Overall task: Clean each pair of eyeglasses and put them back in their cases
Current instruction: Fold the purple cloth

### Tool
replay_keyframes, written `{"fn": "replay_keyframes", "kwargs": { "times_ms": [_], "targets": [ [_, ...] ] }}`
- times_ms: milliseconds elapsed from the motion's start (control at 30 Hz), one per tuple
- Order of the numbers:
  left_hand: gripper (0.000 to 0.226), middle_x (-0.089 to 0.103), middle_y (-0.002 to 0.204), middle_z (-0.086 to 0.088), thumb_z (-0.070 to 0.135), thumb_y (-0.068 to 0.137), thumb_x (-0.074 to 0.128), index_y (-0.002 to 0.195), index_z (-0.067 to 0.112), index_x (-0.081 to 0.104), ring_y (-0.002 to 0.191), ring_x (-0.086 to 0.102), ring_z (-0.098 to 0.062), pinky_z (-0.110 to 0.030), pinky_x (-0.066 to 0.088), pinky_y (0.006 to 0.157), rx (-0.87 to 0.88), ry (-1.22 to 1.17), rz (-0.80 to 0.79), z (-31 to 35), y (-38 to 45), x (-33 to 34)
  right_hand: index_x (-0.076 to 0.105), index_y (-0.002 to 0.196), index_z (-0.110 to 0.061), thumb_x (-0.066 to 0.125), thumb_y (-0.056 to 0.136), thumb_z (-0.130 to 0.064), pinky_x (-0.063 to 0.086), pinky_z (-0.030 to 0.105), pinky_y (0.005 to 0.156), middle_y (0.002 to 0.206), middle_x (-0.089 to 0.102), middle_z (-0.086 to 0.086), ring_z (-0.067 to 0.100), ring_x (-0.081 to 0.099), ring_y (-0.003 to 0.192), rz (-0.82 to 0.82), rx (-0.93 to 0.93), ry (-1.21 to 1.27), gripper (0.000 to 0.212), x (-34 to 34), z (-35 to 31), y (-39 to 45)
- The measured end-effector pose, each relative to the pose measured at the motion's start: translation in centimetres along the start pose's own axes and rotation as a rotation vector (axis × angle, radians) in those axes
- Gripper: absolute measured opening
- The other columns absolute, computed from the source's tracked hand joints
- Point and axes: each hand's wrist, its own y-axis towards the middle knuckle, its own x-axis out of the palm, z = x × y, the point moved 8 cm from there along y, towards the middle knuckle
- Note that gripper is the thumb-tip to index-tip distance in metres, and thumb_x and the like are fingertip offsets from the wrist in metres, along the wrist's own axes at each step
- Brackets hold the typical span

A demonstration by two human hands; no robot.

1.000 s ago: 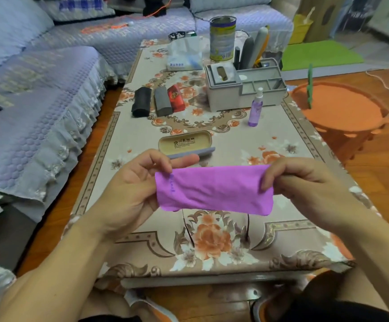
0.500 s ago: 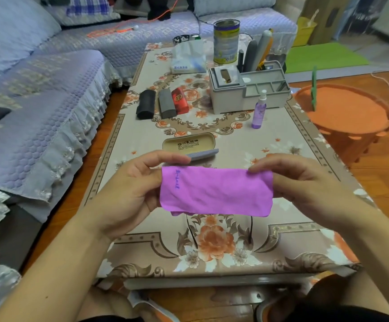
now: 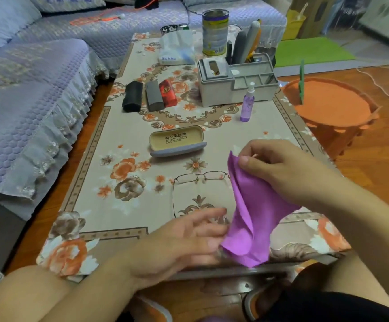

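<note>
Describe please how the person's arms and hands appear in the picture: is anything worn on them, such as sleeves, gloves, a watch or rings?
Both forearms are bare; no sleeve reaches into the view. The left hand and the right hand wear no gloves. No watch, bracelet or ring is visible on either wrist or on the fingers that show. The nails look short and unpainted. Parts of the fingers are blurred or hidden.

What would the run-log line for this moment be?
stage: cloth prep | right hand: pinches purple cloth | left hand: open, fingertips at cloth | glasses: on table, unfolded | open case: empty
</note>
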Motion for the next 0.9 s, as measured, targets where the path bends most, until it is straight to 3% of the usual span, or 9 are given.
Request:
{"fn": "replay_keyframes", "kwargs": {
  "times_ms": [133,233,367,433,533,667,733,800,900],
  "targets": [
    [0.093,0.042,0.159,-0.011,0.047,0.083,0.077,0.158,0.018,0.030,0.151,0.034,-0.028,-0.049,0.017,0.126,0.229,-0.092,-0.047,4.2,1.2,0.8,0.070,0.086,-0.018,0.059,0.100,-0.034,0.038,0.011,0.046,0.066,0.066,-0.005,0.002,0.052,0.052,-0.220,0.035,0.012,0.024,0.5,-1.7,-0.4],
    [0.075,0.058,0.144,-0.018,0.039,0.085,0.077,0.147,0.010,0.047,0.139,0.051,-0.031,-0.039,0.037,0.119,0.262,0.054,0.012,5.7,2.1,1.4,0.073,0.087,-0.020,0.065,0.096,-0.038,0.040,0.012,0.050,0.073,0.073,-0.005,-0.001,0.055,0.054,-0.234,0.013,-0.067,0.021,0.0,-2.4,0.1],
    [0.036,0.074,0.111,-0.017,0.013,0.084,0.072,0.118,0.002,0.071,0.101,0.070,-0.027,-0.031,0.058,0.085,0.348,0.141,0.274,6.6,1.9,-0.2,0.074,0.087,-0.005,0.077,0.078,-0.042,0.048,0.027,0.059,0.078,0.071,0.013,0.014,0.061,0.065,-0.245,0.140,0.179,0.038,-1.5,-0.1,1.3],
    [0.034,0.072,0.103,-0.017,0.011,0.085,0.067,0.116,-0.002,0.070,0.091,0.069,-0.026,-0.031,0.061,0.078,0.340,-0.060,0.243,6.7,1.1,-0.3,0.069,0.083,0.001,0.083,0.070,-0.046,0.044,0.022,0.055,0.072,0.061,0.010,0.015,0.056,0.062,-0.484,0.247,0.336,0.050,0.2,1.9,0.7],
    [0.015,0.068,0.089,-0.014,0.010,0.088,0.066,0.102,0.003,0.069,0.077,0.068,-0.021,-0.027,0.060,0.068,0.339,-0.196,0.216,8.0,-0.5,-0.4,0.072,0.084,-0.006,0.089,0.071,-0.037,0.048,0.022,0.068,0.075,0.065,0.000,0.012,0.059,0.069,-0.842,0.250,0.572,0.037,3.7,4.1,-1.5],
    [0.027,0.072,0.102,-0.018,0.015,0.092,0.057,0.112,0.004,0.072,0.090,0.072,-0.026,-0.034,0.061,0.079,0.305,-0.169,0.292,9.5,-1.7,-1.6,0.071,0.111,-0.001,0.072,0.089,-0.021,0.038,0.040,0.106,0.117,0.066,0.014,0.027,0.056,0.112,-0.696,0.186,1.019,0.030,4.6,4.9,-0.9],
    [0.037,0.070,0.115,-0.023,0.015,0.096,0.052,0.127,-0.002,0.062,0.098,0.071,-0.030,-0.040,0.061,0.083,0.279,-0.202,0.300,9.7,-1.8,-1.9,0.073,0.111,-0.007,0.054,0.097,-0.021,0.039,0.041,0.109,0.120,0.067,0.016,0.028,0.057,0.117,-0.519,0.219,1.328,0.028,4.8,4.8,-0.4],
    [0.033,0.072,0.109,-0.023,0.014,0.100,0.047,0.124,-0.004,0.061,0.089,0.073,-0.027,-0.037,0.064,0.072,0.265,-0.201,0.317,9.7,-1.7,-2.1,0.070,0.115,-0.006,0.055,0.098,-0.033,0.046,0.045,0.107,0.115,0.072,0.015,0.028,0.067,0.110,-0.484,0.267,1.563,0.035,5.8,4.9,-0.6],
    [0.022,0.071,0.092,-0.019,0.013,0.104,0.047,0.108,-0.002,0.062,0.077,0.071,-0.023,-0.034,0.063,0.069,0.247,-0.183,0.382,9.4,-1.5,-3.1,0.058,0.134,0.006,0.077,0.087,-0.029,0.051,0.049,0.103,0.126,0.068,0.023,0.034,0.068,0.114,-0.548,0.314,1.467,0.062,7.6,5.2,-1.8]
  ]
}}
